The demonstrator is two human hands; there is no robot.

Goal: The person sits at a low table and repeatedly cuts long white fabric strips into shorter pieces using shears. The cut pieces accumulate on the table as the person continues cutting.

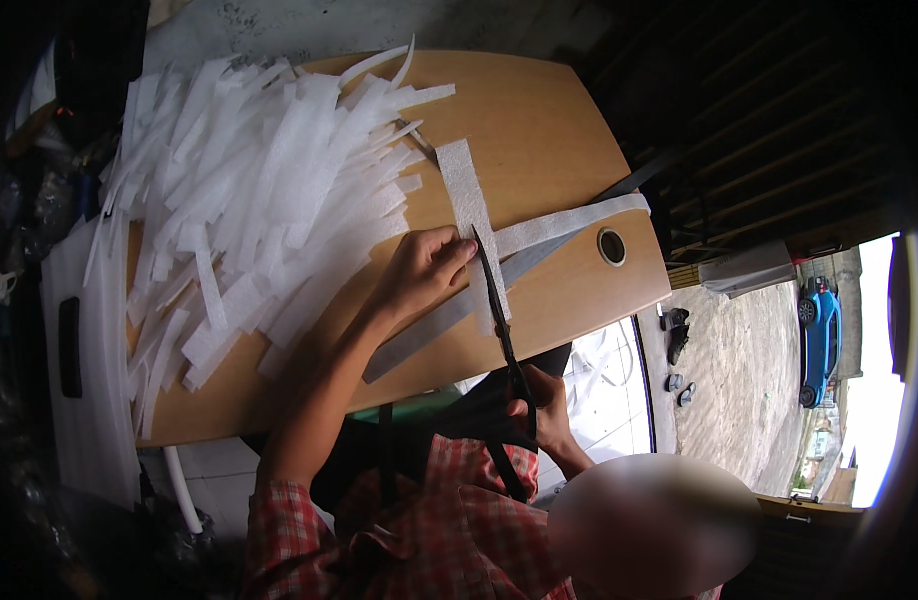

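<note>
My left hand (424,268) pinches a white foam strip (463,185) over the wooden table (539,110), thumb and fingers closed at its edge. In my right hand (551,412), by the table's near edge, are black-handled scissors (510,350). Their long blades point away from me and lie along the strip, beside my left fingertips. Whether the blades are parted is hard to see. Another long white strip (569,222) runs rightward from under the held one, next to a flat grey band (419,335) lying diagonally across the tabletop.
A big heap of cut white foam strips (279,170) covers the table's left side. A round cable hole (611,246) is near the right edge. More white scraps (604,360) lie on the tiled floor below. Shoes (678,340) and a blue car (819,340) are farther right.
</note>
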